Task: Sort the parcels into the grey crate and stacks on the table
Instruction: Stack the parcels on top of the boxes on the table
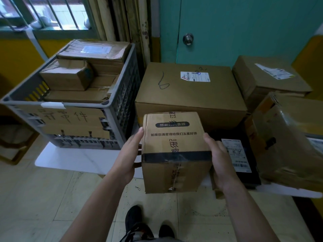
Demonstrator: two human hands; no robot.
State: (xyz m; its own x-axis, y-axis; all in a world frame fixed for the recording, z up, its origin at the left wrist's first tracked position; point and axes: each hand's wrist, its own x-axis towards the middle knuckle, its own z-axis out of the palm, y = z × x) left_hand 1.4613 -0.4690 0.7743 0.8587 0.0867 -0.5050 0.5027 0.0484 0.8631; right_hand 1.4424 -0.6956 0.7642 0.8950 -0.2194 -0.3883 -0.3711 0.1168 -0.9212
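I hold a small cardboard parcel point(174, 151) with black tape and printed Chinese text in the air at the table's front edge. My left hand point(129, 158) presses flat against its left side and my right hand point(220, 163) against its right side, fingers fairly straight. The grey crate point(120, 109) stands on the table at the left and holds several brown parcels point(68, 77). A large box point(188, 95) marked with a handwritten 6 sits behind the held parcel.
A black parcel point(244, 154) with a white label lies right of my hands. A taped box point(288, 140) leans at the far right, another box point(269, 79) behind it. The white table point(78, 159) shows in front of the crate. A teal door point(227, 23) stands behind.
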